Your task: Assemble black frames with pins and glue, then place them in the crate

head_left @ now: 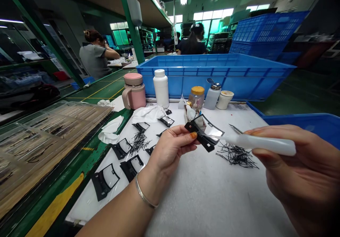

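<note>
Head view: the left hand (171,146) has its grip closed, thumb against fingers, on one end of a black plastic frame part with a rectangular window (204,140), held raised above the flat white surface (212,198). The right hand (300,166) has its grip wrapped around a translucent white plastic squeeze tube (271,145), its thin tip directed at the part; contact between tip and part cannot be confirmed. Risks, as judged: too hard a squeeze could flood the part, should the tube hold liquid; a slack left pinch could let the part twist under the tip; a lowered right wrist could knock the slim pointed metal tool (235,128) or scatter the nearer heap of thin black strips (238,156). Count: one part held; about eight similar black frame parts (100,185) lying to the left, several partly hidden, figure provisional; two strip heaps; one squeeze tube; one pointed tool; one pink handled mug (137,93); one tall white plastic bottle (160,90); one clear yellow-lidded jar (196,99); one pale metal-topped bottle (211,98); one small white tub (225,100); one large blue plastic crate (239,79) directly behind these.
</note>
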`<act>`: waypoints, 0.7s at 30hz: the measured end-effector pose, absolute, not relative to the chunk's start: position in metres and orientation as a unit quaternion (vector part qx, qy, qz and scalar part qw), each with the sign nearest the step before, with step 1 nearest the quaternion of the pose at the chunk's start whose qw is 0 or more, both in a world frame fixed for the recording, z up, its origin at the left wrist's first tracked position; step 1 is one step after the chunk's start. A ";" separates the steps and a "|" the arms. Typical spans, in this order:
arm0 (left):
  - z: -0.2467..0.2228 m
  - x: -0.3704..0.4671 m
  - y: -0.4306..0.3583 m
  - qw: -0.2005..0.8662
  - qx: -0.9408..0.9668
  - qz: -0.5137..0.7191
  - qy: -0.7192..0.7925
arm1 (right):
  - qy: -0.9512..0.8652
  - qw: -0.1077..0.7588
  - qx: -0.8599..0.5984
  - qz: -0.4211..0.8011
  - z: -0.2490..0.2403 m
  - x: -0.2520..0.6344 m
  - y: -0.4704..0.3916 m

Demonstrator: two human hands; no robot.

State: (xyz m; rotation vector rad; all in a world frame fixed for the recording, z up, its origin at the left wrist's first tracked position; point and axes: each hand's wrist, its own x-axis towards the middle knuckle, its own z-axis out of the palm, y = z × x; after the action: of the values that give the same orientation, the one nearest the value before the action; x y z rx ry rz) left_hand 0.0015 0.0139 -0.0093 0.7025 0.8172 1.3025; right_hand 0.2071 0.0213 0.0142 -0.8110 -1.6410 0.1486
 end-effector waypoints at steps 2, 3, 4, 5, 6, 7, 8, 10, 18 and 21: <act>-0.009 0.002 0.014 0.664 0.308 0.578 0.362 | -0.708 0.609 -0.350 0.074 0.014 0.207 0.021; -0.009 0.002 0.014 0.664 0.306 0.578 0.363 | -0.707 0.610 -0.349 0.076 0.014 0.207 0.021; -0.010 0.002 0.014 0.664 0.305 0.578 0.364 | -0.707 0.611 -0.349 0.077 0.014 0.207 0.021; -0.010 0.002 0.014 0.664 0.304 0.578 0.365 | -0.707 0.611 -0.348 0.077 0.014 0.207 0.021; -0.010 0.002 0.014 0.664 0.305 0.578 0.365 | -0.707 0.610 -0.349 0.078 0.014 0.207 0.020; -0.010 0.002 0.014 0.663 0.305 0.578 0.365 | -0.706 0.610 -0.351 0.078 0.014 0.207 0.020; -0.009 0.002 0.013 0.664 0.306 0.578 0.364 | -0.706 0.610 -0.351 0.078 0.014 0.206 0.020; -0.009 0.001 0.013 0.664 0.305 0.577 0.363 | -0.704 0.611 -0.353 0.080 0.014 0.206 0.020; -0.008 0.002 0.013 0.666 0.306 0.576 0.361 | -0.704 0.612 -0.350 0.084 0.015 0.205 0.019; -0.009 0.002 0.014 0.666 0.307 0.576 0.361 | -0.708 0.611 -0.345 0.077 0.015 0.205 0.019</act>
State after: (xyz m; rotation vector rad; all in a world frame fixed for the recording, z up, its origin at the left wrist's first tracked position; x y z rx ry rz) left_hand 0.0019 0.0136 -0.0090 0.6924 0.8138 1.2999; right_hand 0.2055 0.0194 0.0150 -0.7957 -1.6336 0.1783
